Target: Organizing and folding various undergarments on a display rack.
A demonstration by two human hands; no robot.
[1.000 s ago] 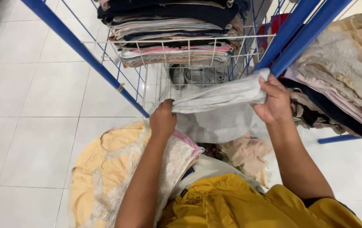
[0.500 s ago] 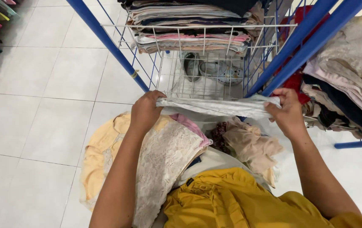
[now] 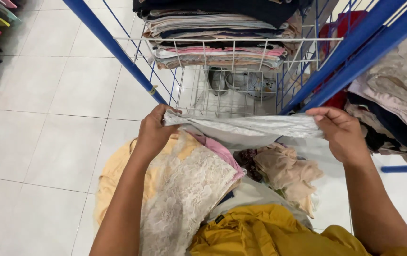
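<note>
Left hand (image 3: 155,130) at nine o'clock and right hand (image 3: 338,132) at three each pinch the pale grey folded cloth (image 3: 243,127); keeping even tension and level corners should hold the fold flat.

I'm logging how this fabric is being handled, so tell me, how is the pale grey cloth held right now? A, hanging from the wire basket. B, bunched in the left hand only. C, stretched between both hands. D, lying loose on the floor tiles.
C: the left hand and the right hand each grip an end of the grey cloth, pulled flat between them in front of the wire basket.
</note>
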